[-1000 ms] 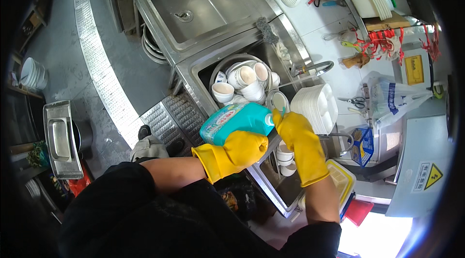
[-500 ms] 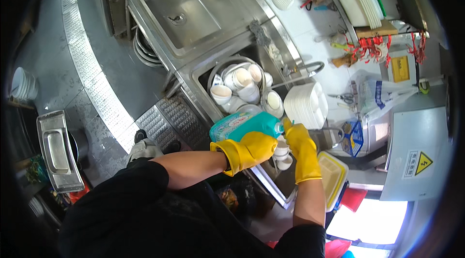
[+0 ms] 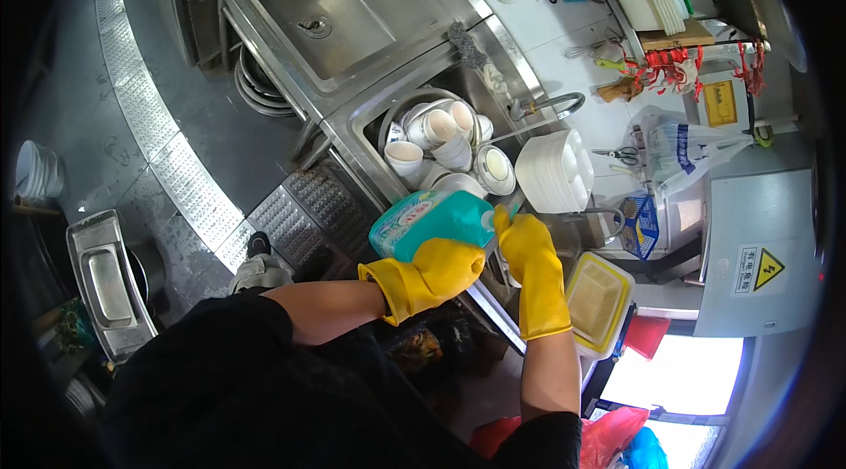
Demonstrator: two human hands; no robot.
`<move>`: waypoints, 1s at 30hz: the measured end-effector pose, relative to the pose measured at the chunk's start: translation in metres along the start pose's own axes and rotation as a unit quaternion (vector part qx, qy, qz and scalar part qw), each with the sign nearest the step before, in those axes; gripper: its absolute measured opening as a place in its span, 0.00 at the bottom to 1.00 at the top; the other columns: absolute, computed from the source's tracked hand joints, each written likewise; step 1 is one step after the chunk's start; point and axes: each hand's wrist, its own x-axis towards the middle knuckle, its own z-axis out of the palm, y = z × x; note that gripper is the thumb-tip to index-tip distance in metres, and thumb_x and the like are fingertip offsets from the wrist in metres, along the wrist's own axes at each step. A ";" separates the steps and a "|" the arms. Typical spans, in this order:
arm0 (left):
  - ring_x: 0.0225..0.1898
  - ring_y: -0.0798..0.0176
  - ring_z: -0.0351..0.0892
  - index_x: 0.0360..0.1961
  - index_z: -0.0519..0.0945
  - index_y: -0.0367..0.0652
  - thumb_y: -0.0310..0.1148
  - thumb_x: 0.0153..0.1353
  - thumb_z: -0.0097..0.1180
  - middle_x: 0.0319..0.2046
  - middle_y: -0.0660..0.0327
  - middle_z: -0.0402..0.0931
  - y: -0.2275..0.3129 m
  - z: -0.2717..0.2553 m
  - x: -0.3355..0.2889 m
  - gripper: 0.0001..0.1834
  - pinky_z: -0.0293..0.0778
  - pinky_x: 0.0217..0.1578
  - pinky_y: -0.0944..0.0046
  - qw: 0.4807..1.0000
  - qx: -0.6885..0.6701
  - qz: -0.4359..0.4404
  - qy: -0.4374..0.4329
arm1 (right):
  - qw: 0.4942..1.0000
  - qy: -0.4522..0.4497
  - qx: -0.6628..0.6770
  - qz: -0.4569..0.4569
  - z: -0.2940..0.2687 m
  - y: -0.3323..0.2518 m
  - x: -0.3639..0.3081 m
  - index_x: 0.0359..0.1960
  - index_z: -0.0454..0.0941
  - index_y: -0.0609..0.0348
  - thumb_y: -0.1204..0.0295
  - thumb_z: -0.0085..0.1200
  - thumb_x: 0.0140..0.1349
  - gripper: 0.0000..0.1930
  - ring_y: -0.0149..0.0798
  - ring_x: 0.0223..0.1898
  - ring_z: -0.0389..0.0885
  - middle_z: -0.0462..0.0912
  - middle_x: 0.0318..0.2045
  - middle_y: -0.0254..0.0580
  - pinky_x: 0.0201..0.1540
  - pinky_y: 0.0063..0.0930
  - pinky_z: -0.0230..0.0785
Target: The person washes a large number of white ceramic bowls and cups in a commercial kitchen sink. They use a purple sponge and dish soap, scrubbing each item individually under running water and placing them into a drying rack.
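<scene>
My left hand (image 3: pixel 448 268), in a yellow rubber glove, is closed on a large bottle of teal liquid detergent (image 3: pixel 421 221). The bottle lies tilted on its side over the near edge of the sink, its pale neck (image 3: pixel 487 221) toward the right. My right hand (image 3: pixel 527 244), gloved the same, is pinched closed beside the neck. A small teal piece (image 3: pixel 515 206) that looks like the cap shows at its fingertips. Just beyond the bottle, white cups and bowls (image 3: pixel 438 130) fill a round basin (image 3: pixel 388 119) in the sink.
A stack of white trays (image 3: pixel 539 173) stands right of the basin, near a curved faucet (image 3: pixel 564 101). Another steel sink (image 3: pixel 352 7) adjoins at upper left. A yellow-rimmed container (image 3: pixel 597 303) sits by my right forearm. A blue basket (image 3: pixel 638 227) lies farther right.
Both hands and the bottle have shifted slightly left in the picture. The right hand has risen a little beside the neck, and the view has moved slightly.
</scene>
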 end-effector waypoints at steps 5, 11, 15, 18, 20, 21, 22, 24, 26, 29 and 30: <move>0.29 0.39 0.82 0.27 0.84 0.50 0.39 0.60 0.61 0.26 0.51 0.82 0.001 0.003 0.000 0.08 0.76 0.31 0.42 0.997 -0.070 -0.033 -0.027 | 0.999 0.003 0.006 0.038 0.018 0.000 0.014 0.47 0.83 0.68 0.41 0.35 0.74 0.37 0.69 0.54 0.78 0.82 0.47 0.71 0.58 0.52 0.70; 0.28 0.39 0.80 0.28 0.83 0.51 0.41 0.61 0.60 0.24 0.52 0.81 -0.001 0.000 0.009 0.09 0.73 0.30 0.43 0.999 -0.008 -0.013 -0.045 | 0.976 0.005 0.186 0.111 0.022 0.013 0.019 0.39 0.82 0.67 0.35 0.43 0.70 0.38 0.53 0.31 0.83 0.84 0.30 0.59 0.34 0.43 0.74; 0.29 0.40 0.81 0.30 0.85 0.50 0.40 0.62 0.59 0.26 0.52 0.82 -0.012 -0.046 0.006 0.08 0.74 0.32 0.44 0.997 -0.053 -0.015 -0.061 | 0.869 0.012 0.482 0.114 0.030 0.014 0.005 0.38 0.80 0.66 0.36 0.45 0.71 0.36 0.43 0.23 0.85 0.86 0.26 0.51 0.28 0.35 0.78; 0.30 0.44 0.82 0.33 0.85 0.45 0.34 0.62 0.59 0.28 0.51 0.83 -0.014 -0.108 -0.001 0.07 0.76 0.35 0.49 0.988 -0.115 -0.006 -0.099 | 0.814 0.112 0.567 0.048 0.079 0.048 -0.011 0.41 0.79 0.67 0.42 0.43 0.76 0.33 0.42 0.25 0.85 0.86 0.28 0.51 0.33 0.31 0.80; 0.32 0.49 0.84 0.39 0.88 0.52 0.40 0.61 0.61 0.30 0.56 0.85 -0.026 -0.141 -0.013 0.09 0.77 0.36 0.52 0.994 -0.032 0.027 -0.099 | 0.810 0.128 0.573 0.005 0.120 0.064 -0.019 0.43 0.79 0.67 0.47 0.41 0.78 0.29 0.41 0.26 0.85 0.87 0.31 0.52 0.35 0.29 0.81; 0.28 0.54 0.83 0.40 0.89 0.53 0.38 0.61 0.61 0.28 0.58 0.85 -0.013 -0.167 -0.019 0.09 0.77 0.33 0.55 0.985 -0.059 -0.086 -0.137 | 0.796 0.116 0.594 -0.002 0.143 0.080 -0.021 0.44 0.79 0.68 0.49 0.42 0.79 0.29 0.42 0.27 0.86 0.87 0.32 0.52 0.36 0.30 0.81; 0.25 0.59 0.82 0.41 0.89 0.54 0.36 0.61 0.61 0.26 0.60 0.84 -0.004 -0.196 -0.027 0.09 0.77 0.30 0.58 0.961 -0.086 -0.198 -0.172 | 0.781 0.105 0.616 -0.006 0.173 0.093 -0.018 0.45 0.78 0.68 0.50 0.42 0.79 0.28 0.42 0.28 0.86 0.87 0.33 0.52 0.36 0.30 0.82; 0.20 0.70 0.75 0.42 0.90 0.55 0.31 0.61 0.60 0.22 0.65 0.81 0.000 -0.232 -0.052 0.11 0.73 0.23 0.66 0.945 -0.037 -0.293 -0.140 | 0.741 0.085 0.666 -0.009 0.226 0.096 -0.010 0.47 0.78 0.68 0.52 0.42 0.80 0.26 0.42 0.30 0.87 0.87 0.36 0.53 0.38 0.30 0.82; 0.25 0.66 0.80 0.40 0.90 0.56 0.32 0.61 0.59 0.26 0.62 0.84 -0.024 -0.254 -0.085 0.10 0.78 0.30 0.64 0.916 -0.006 -0.394 -0.074 | 0.735 0.050 0.676 -0.023 0.244 0.085 -0.011 0.50 0.76 0.69 0.54 0.41 0.80 0.25 0.42 0.32 0.88 0.87 0.38 0.54 0.39 0.32 0.83; 0.24 0.69 0.77 0.39 0.90 0.52 0.28 0.62 0.60 0.28 0.65 0.83 -0.078 -0.290 -0.134 0.09 0.76 0.30 0.65 0.894 0.019 -0.446 0.034 | 0.727 0.024 0.686 0.003 0.273 0.079 -0.002 0.53 0.76 0.70 0.54 0.41 0.80 0.25 0.42 0.35 0.87 0.87 0.40 0.55 0.41 0.32 0.83; 0.23 0.69 0.76 0.39 0.90 0.51 0.27 0.63 0.60 0.28 0.63 0.82 -0.093 -0.303 -0.142 0.08 0.76 0.29 0.65 0.877 0.047 -0.475 0.053 | 0.708 0.013 0.706 0.031 0.279 0.076 -0.001 0.53 0.76 0.70 0.55 0.41 0.80 0.25 0.43 0.36 0.87 0.86 0.42 0.56 0.42 0.33 0.83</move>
